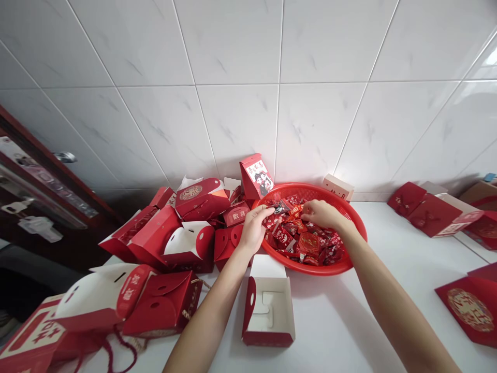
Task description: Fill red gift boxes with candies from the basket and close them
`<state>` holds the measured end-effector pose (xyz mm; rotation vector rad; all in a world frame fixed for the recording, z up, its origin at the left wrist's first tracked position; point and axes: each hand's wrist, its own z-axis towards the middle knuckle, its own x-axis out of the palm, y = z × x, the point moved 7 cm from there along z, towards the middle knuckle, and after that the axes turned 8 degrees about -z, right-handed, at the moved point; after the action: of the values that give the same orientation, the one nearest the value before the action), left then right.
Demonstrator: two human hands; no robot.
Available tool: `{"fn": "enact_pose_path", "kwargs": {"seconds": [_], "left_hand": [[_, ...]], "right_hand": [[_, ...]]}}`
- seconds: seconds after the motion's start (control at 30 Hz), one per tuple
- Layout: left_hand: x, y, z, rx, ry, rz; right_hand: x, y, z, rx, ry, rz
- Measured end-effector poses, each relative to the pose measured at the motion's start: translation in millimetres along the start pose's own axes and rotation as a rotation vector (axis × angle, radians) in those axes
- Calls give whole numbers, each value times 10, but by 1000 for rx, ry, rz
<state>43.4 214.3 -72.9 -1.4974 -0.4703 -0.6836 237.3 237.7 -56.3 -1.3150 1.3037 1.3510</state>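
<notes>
A red plastic basket stands against the tiled wall, heaped with red-wrapped candies. At its left rim my left hand is closed on candies in red wrappers, thumb on top. My right hand reaches into the basket from the right. Its fingers are bent down among the candies, and what they pinch, if anything, is hidden. In front of the basket, below and between my forearms, an open red gift box shows its white inside, with nothing in it and its flap folded back.
Several red gift boxes, some open and some with cords, crowd the left of the white table. An upright box and a small white box stand behind the basket. More red boxes lie at right. A dark cabinet is far left.
</notes>
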Motion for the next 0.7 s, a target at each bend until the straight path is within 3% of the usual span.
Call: {"fn": "enact_pose_path", "kwargs": {"seconds": [0.1,0.2,0.37,0.5,0.63,0.7], "left_hand": [[20,-1,-2,-2,11,-1],[38,-1,-1,0,24,0],[58,-18,-17,9,35,28],[59,-25,-26,16,41,49],[45,-3,-11,19,44,110],[29,12,-2,10,37,121]], "right_hand": [[234,71,13,2,75,-36],[332,122,-1,-3,68,-18],[130,90,-40,-22,-67,165],[-94,43,-225,-74,-178,417],[-131,118,-431,-152,-190,843],[-124,205,-488,-190,-175,882]]}}
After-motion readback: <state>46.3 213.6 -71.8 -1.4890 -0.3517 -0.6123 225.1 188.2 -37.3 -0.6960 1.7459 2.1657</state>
